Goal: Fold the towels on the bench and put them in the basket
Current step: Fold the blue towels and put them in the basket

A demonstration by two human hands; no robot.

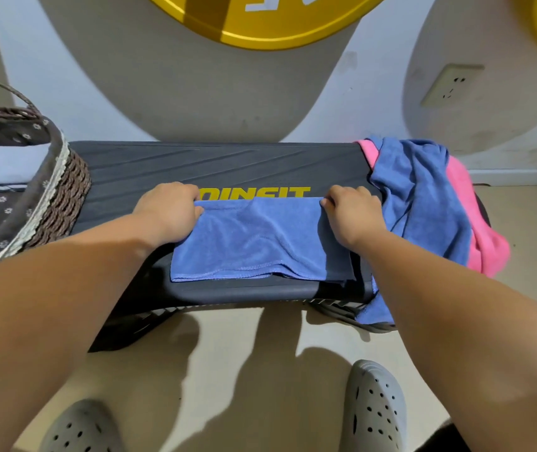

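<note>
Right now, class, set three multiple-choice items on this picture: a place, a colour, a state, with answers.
1. Where is the basket? A. at the bench's left end B. at its right end C. behind the person
2. What colour lies under the heaped blue towel? A. green B. pink C. white
3. How is the spread towel held? A. by one hand B. by neither hand C. by both hands
Answers: 1 A, its wicker wall adjoins the left end; 2 B, a pink towel shows beneath; 3 C, left hand and right hand pinch its far corners.

Bare bench (150,164) lies between basket (65,187) and towel heap (423,197).
</note>
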